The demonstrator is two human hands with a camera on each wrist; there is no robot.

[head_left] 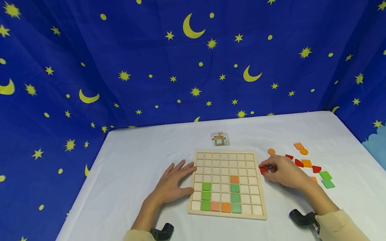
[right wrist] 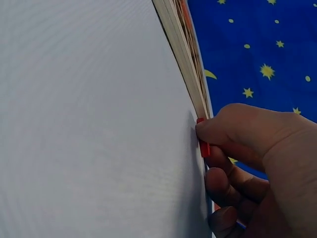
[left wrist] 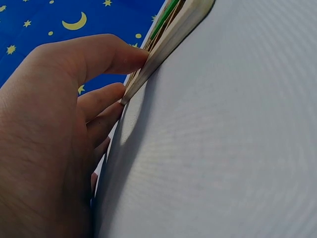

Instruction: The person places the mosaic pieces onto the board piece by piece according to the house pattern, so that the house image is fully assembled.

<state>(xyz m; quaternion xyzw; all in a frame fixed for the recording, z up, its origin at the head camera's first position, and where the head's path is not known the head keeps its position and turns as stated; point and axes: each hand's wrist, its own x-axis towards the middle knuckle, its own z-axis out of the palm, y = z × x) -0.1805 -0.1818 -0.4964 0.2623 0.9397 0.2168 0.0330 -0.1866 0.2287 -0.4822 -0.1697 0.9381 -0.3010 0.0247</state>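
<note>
A wooden grid board (head_left: 249, 156) lies on the white table, with green tiles (head_left: 206, 195) in a left column, teal-green tiles (head_left: 235, 197) topped by an orange one on the right, and pink and orange tiles (head_left: 226, 207) along the bottom. My left hand (head_left: 173, 184) is spread at the board's left edge, thumb and fingertips touching the frame (left wrist: 163, 49). Just off the right edge, my right hand (head_left: 284, 170) pinches a red tile (right wrist: 203, 144) between thumb and fingers. Its full outline is hidden by the fingers.
Right of the right hand lie loose pieces: red quarter-circles (head_left: 317, 168), orange squares (head_left: 306, 163), orange circles (head_left: 304, 151) and green tiles (head_left: 327, 183). A small pattern card (head_left: 220, 139) lies behind the board. Blue star-printed cloth (head_left: 156, 53) stands around the table.
</note>
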